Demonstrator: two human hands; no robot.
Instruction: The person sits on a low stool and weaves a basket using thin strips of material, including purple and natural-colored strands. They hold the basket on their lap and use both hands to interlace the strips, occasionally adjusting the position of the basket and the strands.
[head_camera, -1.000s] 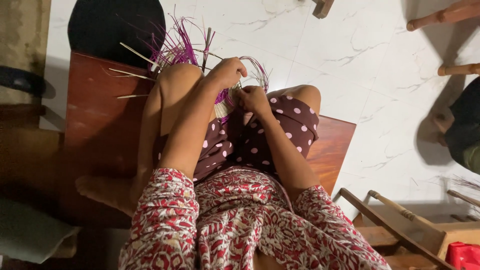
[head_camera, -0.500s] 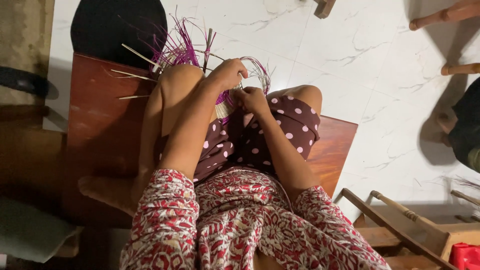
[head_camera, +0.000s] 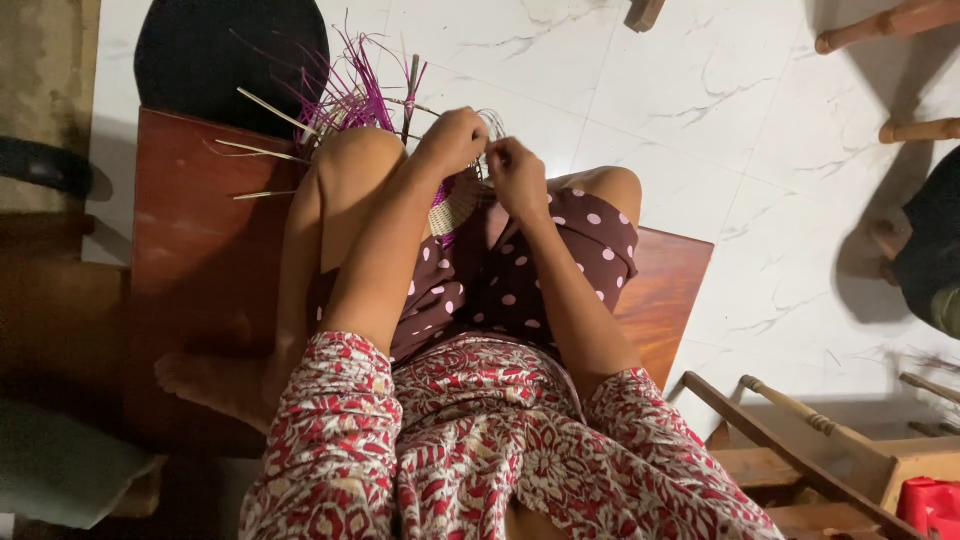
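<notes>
A partly woven basket piece (head_camera: 455, 205) of pale and purple strips rests between my raised knees, with loose purple strands (head_camera: 350, 95) fanning out past my left knee. My left hand (head_camera: 452, 138) is closed on strands at the top of the weave. My right hand (head_camera: 517, 178) pinches a thin strand right beside it, the two hands almost touching. Most of the woven part is hidden behind my hands and left leg. I sit on a reddish wooden platform (head_camera: 200, 230) in a dotted maroon skirt.
White marble floor (head_camera: 700, 120) lies ahead. A dark round object (head_camera: 230, 55) sits beyond the platform. Wooden furniture legs (head_camera: 900, 20) show at top right, a wooden frame (head_camera: 800, 440) and red container (head_camera: 930, 505) at bottom right. Another person's dark form (head_camera: 930, 250) is at the right edge.
Both hands stay on the weave between my knees, with only slight finger shifts on the strands.
</notes>
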